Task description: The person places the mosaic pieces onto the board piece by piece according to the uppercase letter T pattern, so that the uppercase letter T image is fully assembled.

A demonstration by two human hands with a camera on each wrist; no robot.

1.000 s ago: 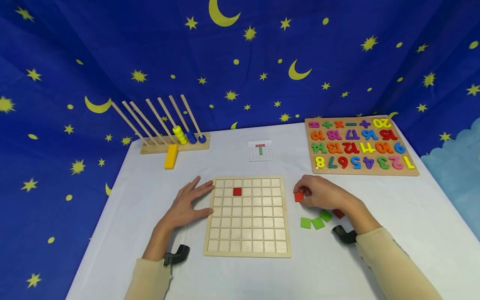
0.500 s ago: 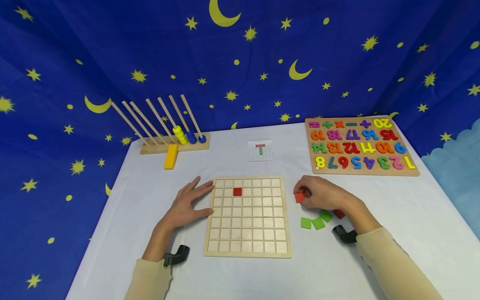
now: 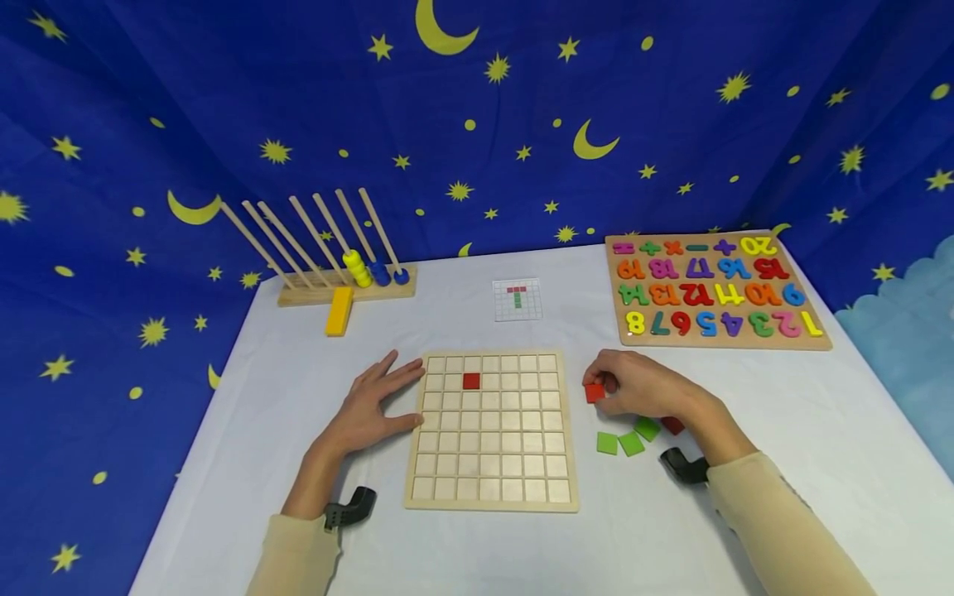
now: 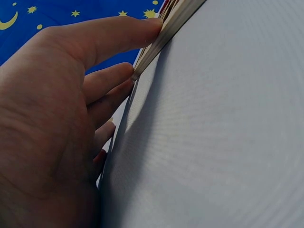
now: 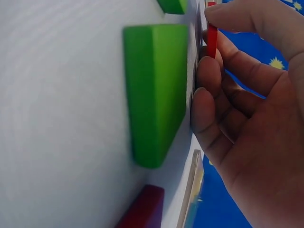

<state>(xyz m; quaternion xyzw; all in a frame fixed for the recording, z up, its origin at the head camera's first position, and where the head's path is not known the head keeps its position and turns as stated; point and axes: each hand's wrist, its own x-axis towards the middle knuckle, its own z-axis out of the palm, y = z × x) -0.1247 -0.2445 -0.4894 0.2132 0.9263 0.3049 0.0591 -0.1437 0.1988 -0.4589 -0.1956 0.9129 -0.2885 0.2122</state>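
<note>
A square wooden grid board (image 3: pixel 488 430) lies mid-table, with one red tile (image 3: pixel 471 381) in a cell of its second row from the back. My left hand (image 3: pixel 376 407) is spread beside it; thumb and fingertips touch the board's left edge, as the left wrist view also shows. Right of the board, my right hand (image 3: pixel 633 382) pinches a red square tile (image 3: pixel 594 392) between thumb and fingers, low over the table. Three green tiles (image 3: pixel 631 444) lie just in front of that hand. Another red tile (image 3: pixel 672 425) is partly covered by the right wrist.
Behind the board lies a small pattern card (image 3: pixel 517 300) with a red and green T. A peg abacus (image 3: pixel 349 290) with beads stands at the back left, a yellow block (image 3: pixel 339 312) before it. The number puzzle board (image 3: pixel 719 290) lies back right. A starry curtain (image 3: pixel 477 124) hangs behind.
</note>
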